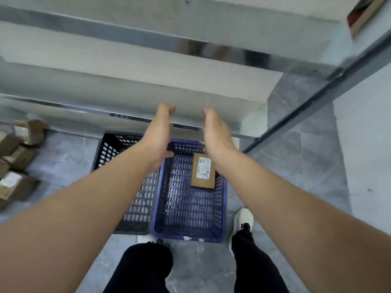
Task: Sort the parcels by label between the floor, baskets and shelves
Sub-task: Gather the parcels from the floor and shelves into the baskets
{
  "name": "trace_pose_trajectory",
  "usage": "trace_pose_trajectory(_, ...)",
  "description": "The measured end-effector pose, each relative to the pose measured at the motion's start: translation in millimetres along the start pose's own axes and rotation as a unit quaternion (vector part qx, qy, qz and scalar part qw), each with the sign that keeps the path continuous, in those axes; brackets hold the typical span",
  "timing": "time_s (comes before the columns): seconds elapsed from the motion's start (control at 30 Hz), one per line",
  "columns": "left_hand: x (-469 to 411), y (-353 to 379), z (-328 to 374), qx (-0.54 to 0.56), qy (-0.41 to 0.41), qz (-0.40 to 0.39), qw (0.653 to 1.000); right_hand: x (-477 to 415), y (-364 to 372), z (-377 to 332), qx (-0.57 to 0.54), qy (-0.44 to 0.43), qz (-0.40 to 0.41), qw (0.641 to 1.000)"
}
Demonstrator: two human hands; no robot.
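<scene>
Hands, left hand [157, 132], right hand [215, 134], empty, slack; parcel [202, 172] corner behind right wrist

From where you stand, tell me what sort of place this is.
Probably a parcel sorting or stock room: grey metal shelves, a labelled parcel in a blue basket, more cardboard parcels heaped on the floor.

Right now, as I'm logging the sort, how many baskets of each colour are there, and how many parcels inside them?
Blue slotted plastic basket: 1
Black slotted plastic basket: 1
Brown cardboard parcel with white label, in the blue one: 1
Total: 3
Floor pile of brown boxes at left: too blurred to count.
</scene>
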State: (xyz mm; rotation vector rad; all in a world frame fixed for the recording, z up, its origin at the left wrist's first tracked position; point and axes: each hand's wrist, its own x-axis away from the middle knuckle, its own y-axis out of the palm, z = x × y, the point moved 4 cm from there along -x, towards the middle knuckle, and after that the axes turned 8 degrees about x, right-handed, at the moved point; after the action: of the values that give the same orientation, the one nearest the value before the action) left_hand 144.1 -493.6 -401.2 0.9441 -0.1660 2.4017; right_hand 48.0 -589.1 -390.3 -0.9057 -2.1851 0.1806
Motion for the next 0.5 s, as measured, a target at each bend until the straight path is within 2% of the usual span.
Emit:
trace_pose_trajectory(0.23, 116.2, -14.4, 97.2, 0.062, 0.036, -0.010, 0.997, 111.7, -48.2, -109.5, -0.030, -0.071, 0.046, 0.996)
trace_pose_trajectory(0.37, 207.7, -11.9, 160.4, 0.069, 0.101, 0.006, 0.992, 182.8, -86.2, -174.5, -0.020, -0.145, 0.049, 0.988)
trace_pose_trajectory(0.5, 282.4, 1.0, 215.9, 0.078, 0.184, 0.040, 0.979, 236.7, -119.6, -220.7, -0.045, -0.210, 0.020, 0.976)
